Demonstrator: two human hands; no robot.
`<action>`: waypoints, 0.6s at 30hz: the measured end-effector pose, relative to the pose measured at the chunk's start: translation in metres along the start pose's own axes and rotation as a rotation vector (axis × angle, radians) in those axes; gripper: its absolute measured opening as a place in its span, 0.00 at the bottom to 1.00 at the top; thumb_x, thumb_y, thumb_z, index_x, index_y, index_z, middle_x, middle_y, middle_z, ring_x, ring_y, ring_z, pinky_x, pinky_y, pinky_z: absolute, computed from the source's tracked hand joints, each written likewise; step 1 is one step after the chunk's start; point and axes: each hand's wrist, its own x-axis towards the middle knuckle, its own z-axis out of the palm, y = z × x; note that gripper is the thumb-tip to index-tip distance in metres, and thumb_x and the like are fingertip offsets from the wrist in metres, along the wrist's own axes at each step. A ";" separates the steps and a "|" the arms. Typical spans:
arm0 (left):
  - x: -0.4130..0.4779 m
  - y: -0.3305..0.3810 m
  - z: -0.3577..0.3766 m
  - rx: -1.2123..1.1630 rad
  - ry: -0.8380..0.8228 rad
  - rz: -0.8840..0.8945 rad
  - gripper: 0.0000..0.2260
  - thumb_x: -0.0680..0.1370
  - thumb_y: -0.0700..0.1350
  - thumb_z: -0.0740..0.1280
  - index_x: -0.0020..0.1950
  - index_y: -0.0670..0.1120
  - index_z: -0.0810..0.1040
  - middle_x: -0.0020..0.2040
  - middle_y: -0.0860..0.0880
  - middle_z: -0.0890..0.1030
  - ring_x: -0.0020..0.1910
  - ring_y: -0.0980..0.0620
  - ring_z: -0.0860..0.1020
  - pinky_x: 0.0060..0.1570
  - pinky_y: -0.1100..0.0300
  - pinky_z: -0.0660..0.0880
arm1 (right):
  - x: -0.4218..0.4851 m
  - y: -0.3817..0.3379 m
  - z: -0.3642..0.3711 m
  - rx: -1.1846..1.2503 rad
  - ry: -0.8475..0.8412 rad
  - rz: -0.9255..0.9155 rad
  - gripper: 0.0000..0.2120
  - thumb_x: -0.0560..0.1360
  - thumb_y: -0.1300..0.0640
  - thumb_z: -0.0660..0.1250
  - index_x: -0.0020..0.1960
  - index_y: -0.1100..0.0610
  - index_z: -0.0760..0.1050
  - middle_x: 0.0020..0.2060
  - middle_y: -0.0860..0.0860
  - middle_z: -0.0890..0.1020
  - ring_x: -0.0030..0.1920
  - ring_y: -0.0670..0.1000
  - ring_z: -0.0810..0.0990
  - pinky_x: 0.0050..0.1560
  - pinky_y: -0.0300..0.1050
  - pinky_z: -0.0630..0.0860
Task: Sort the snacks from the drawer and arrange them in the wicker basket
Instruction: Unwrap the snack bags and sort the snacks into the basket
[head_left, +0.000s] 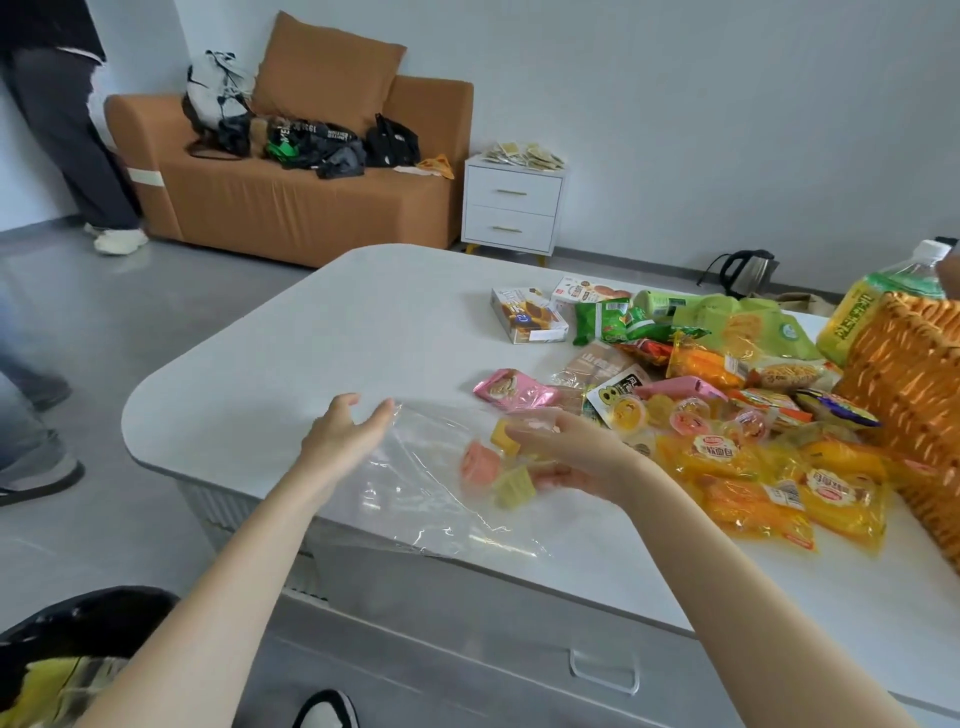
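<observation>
A clear plastic bag (415, 483) lies on the bench (291, 332), holding three jelly cups (511, 486) at the end toward the wicker basket (904, 384). The right hand (566, 457) has its grip curled around those cups through the film; the left hand (345, 434), fingers spread, rests on the bag's far end. The bag's long axis runs hand to hand. Snack labels near the basket are too small to read.
</observation>
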 end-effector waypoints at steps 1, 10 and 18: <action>0.006 -0.002 0.004 -0.098 -0.040 -0.024 0.28 0.78 0.58 0.62 0.74 0.46 0.62 0.72 0.46 0.67 0.70 0.46 0.66 0.65 0.55 0.63 | 0.003 -0.002 0.002 0.030 -0.028 0.007 0.20 0.77 0.51 0.68 0.67 0.54 0.72 0.50 0.54 0.82 0.37 0.48 0.81 0.40 0.41 0.80; 0.029 -0.006 0.024 -0.147 -0.070 -0.049 0.26 0.78 0.55 0.63 0.70 0.41 0.66 0.65 0.41 0.72 0.65 0.43 0.71 0.60 0.55 0.67 | 0.014 -0.002 0.017 0.388 -0.280 -0.020 0.15 0.81 0.64 0.59 0.68 0.59 0.68 0.63 0.53 0.75 0.65 0.60 0.75 0.57 0.55 0.77; 0.014 -0.002 0.026 0.111 0.096 0.156 0.28 0.77 0.57 0.64 0.76 0.53 0.60 0.75 0.44 0.56 0.74 0.44 0.52 0.72 0.49 0.57 | -0.007 0.001 -0.001 -0.220 0.065 -0.138 0.11 0.79 0.60 0.64 0.60 0.59 0.78 0.53 0.52 0.83 0.47 0.50 0.82 0.54 0.45 0.79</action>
